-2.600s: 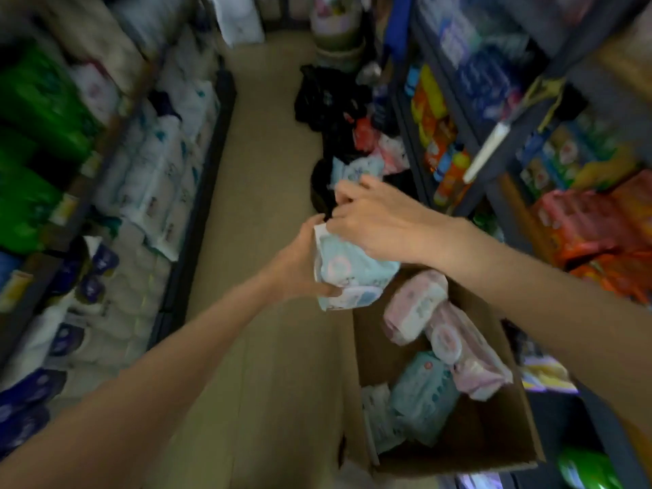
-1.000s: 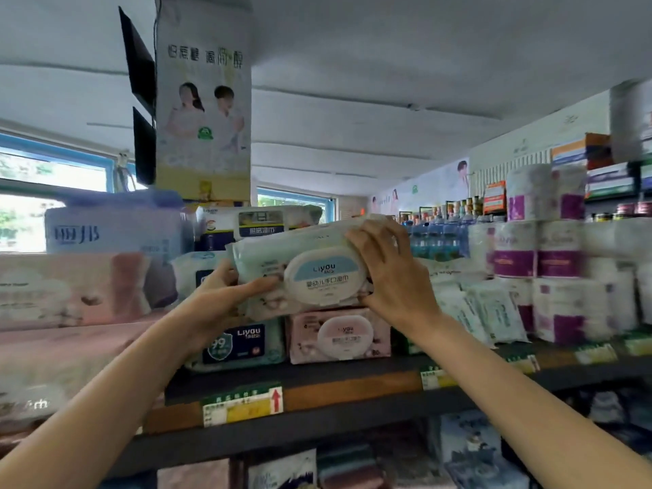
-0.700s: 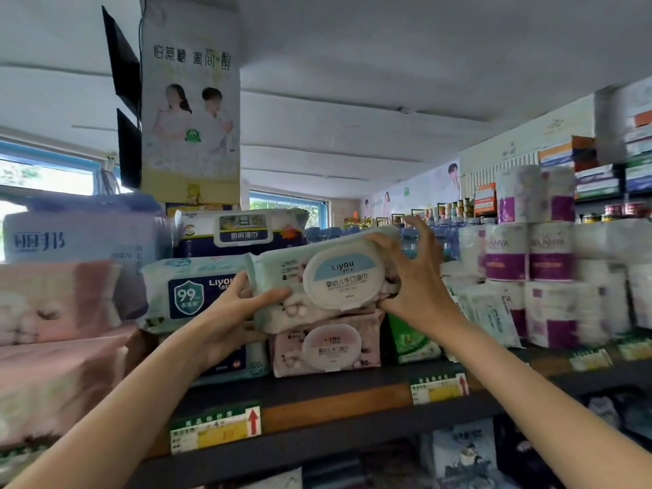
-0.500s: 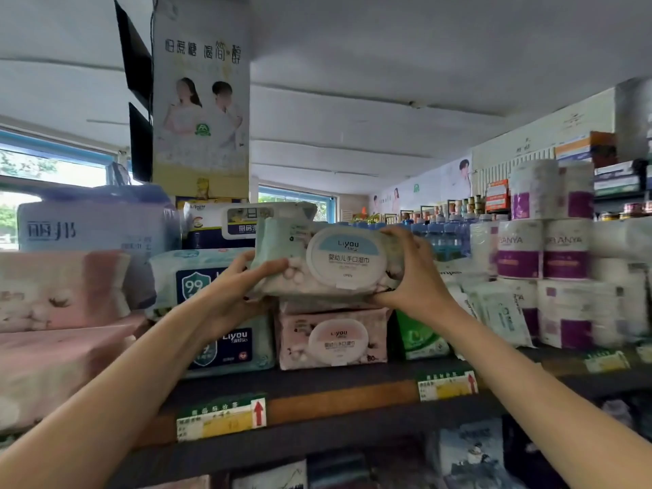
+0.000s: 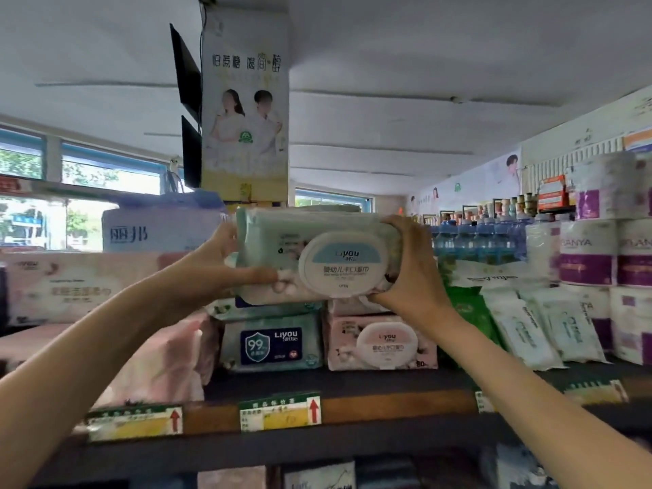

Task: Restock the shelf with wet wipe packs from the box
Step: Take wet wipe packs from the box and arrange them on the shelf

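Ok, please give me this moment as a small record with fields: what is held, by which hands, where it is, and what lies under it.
held item: green wet wipe pack, lid facing the camera
left hand: grips the pack's left end
right hand: grips the pack's right end
position: raised in front of the stacked packs on the shelf
below it: blue 99 pack and pink pack, side by side
contact with stack: cannot tell

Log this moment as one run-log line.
phase: placing | left hand: grips green wipe pack | right hand: grips same pack | pack: above stacked packs on shelf
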The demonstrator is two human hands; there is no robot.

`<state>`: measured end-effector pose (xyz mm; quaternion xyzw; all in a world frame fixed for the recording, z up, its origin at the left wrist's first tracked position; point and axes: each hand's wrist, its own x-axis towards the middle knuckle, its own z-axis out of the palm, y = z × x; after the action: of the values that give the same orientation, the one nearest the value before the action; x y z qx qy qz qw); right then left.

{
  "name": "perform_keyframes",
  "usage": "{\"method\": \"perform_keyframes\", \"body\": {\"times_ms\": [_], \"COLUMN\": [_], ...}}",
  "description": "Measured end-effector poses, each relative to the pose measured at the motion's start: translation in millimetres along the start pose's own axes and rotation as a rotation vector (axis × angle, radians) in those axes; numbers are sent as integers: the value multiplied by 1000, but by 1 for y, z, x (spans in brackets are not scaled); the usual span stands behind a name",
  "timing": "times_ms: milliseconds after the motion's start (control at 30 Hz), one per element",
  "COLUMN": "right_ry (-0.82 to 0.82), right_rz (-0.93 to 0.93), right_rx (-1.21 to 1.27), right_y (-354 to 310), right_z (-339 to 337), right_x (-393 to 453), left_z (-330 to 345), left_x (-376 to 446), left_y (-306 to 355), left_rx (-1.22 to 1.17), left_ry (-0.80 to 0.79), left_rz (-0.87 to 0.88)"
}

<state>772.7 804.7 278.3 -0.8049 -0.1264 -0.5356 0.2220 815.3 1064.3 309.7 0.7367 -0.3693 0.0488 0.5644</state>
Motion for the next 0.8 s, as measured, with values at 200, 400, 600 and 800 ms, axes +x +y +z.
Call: {"method": "perform_keyframes", "body": {"times_ms": [200, 400, 600, 800], "right_ry": [-275, -464, -749, -533], "right_rz": [-49, -46, 277, 298], "right_rx": [-221, -287, 86, 52], "right_y": [-12, -12, -16, -13], "right_z": [24, 47, 61, 23], "right_x": [-29, -49, -43, -49], "left_z": [0, -4, -2, 48], "left_x": [-16, -20, -18, -19], "left_y": [-30, -39, -36, -34], "left_rx": [621, 1202, 1168, 1338], "left_ry": [26, 16, 27, 69], "left_rz": [-106, -15, -70, 119]}}
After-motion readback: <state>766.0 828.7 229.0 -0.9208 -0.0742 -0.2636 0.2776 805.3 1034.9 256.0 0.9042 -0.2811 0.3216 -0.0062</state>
